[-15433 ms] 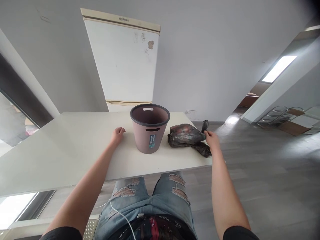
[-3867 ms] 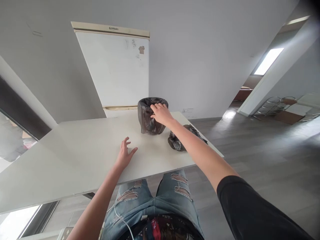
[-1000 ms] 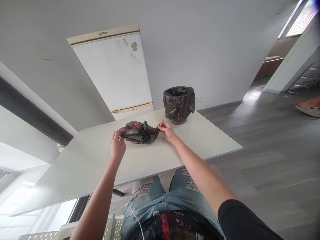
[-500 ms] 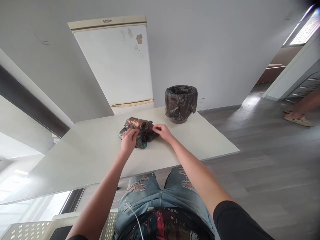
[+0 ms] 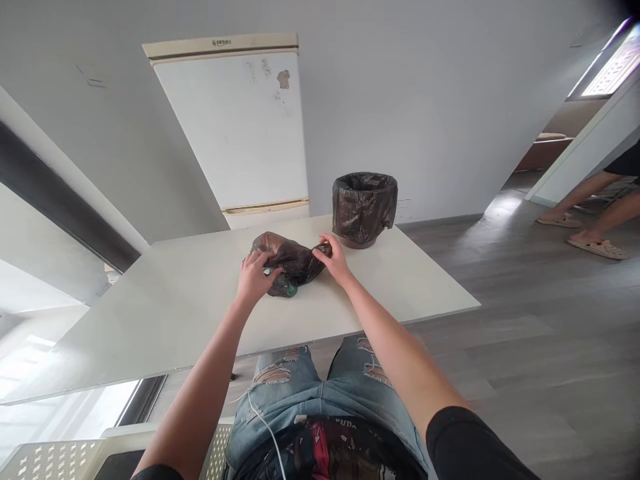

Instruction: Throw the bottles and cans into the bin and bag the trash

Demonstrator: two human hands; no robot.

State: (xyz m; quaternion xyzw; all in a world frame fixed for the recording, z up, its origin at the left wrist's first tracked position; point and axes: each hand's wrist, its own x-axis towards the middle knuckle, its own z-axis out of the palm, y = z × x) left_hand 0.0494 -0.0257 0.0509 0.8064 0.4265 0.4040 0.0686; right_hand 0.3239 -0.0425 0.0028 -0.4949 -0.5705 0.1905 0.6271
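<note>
On table (image 5: 165, 313), hands pinch bag (image 5: 293, 260).

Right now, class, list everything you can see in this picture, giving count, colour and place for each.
table: one, white, centre.
bag: one, dark, filled, on the table between the hands.
bin: one, lined with dark plastic, on the table's far right part, apart from the bag.
fridge: one, white, behind the table.
legs: two, another person's, far right.
jeans: one pair, blue, ripped, below the table's near edge.
left hand: one, gripping the bag's left side.
right hand: one, pinching the bag's right end.
</note>
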